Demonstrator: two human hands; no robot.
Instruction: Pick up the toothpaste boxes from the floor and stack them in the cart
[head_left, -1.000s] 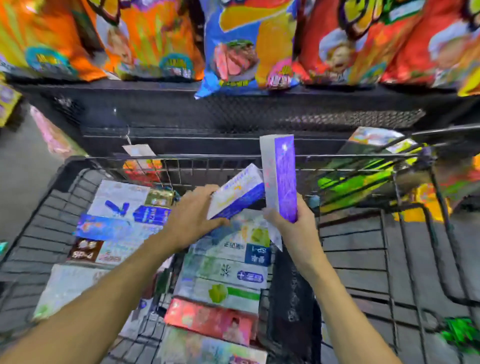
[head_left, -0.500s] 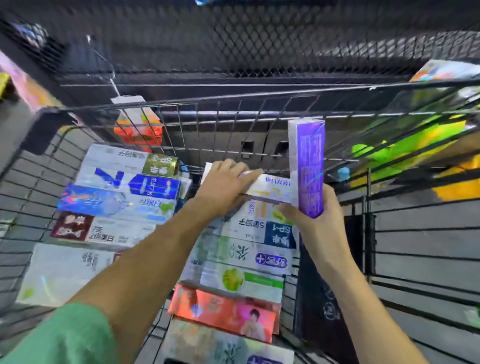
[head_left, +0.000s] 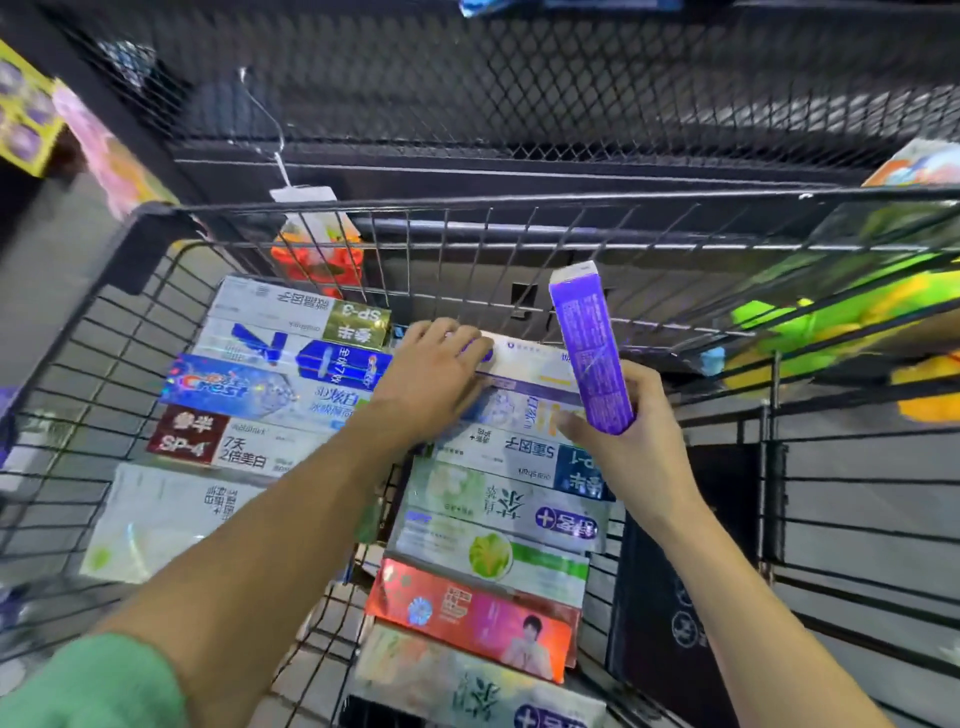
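Stacking underway: white toothpaste box (head_left: 524, 358) pressed flat by left hand (head_left: 431, 374) at cart (head_left: 467, 200) far wall; purple toothpaste box (head_left: 592, 353) gripped upright by right hand (head_left: 631, 436), to be laid alongside next.

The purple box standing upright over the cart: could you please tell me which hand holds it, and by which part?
The right hand grips the purple box by its lower end.

Left hand (head_left: 434, 371) flat, pressing — right hand (head_left: 631, 434) gripping.
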